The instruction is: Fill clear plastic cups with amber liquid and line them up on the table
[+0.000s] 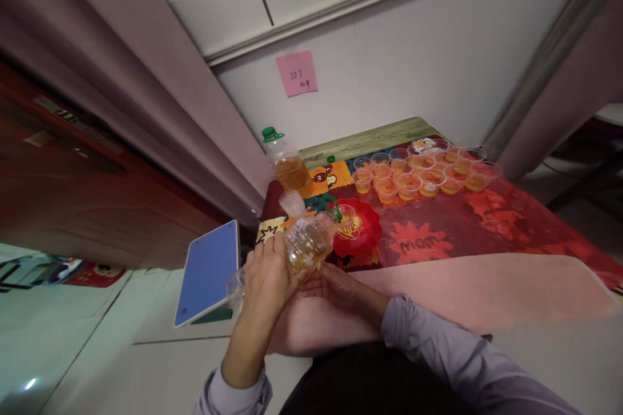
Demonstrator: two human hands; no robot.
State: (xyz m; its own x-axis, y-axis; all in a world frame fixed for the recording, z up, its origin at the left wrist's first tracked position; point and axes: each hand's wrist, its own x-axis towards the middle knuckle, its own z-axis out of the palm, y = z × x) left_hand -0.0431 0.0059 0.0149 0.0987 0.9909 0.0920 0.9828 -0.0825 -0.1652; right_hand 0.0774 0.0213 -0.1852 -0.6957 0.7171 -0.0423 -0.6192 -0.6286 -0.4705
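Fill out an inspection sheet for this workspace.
Surface: red patterned table cover lettered "MOM"
Job's things: tilted clear plastic bottle of amber liquid; red scalloped plate bearing clear plastic cup; grouped clear plastic cups; green-capped clear plastic bottle, upright
Clutter: small round green cap, loose
Hands: left hand grips tilted bottle; right hand at its underside, grip unclear
Cables: nothing clearly seen
Surroundings: mauve fabric curtain, square pink paper note, blue rectangular panel

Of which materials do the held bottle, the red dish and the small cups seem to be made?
Held bottle: likely glossy clear plastic; ridges catch light.
Red dish: probably smooth, moulded plastic, from its scalloped rim; coated metal is possible.
Small cups: apparently thin, clear plastic; contents show through.
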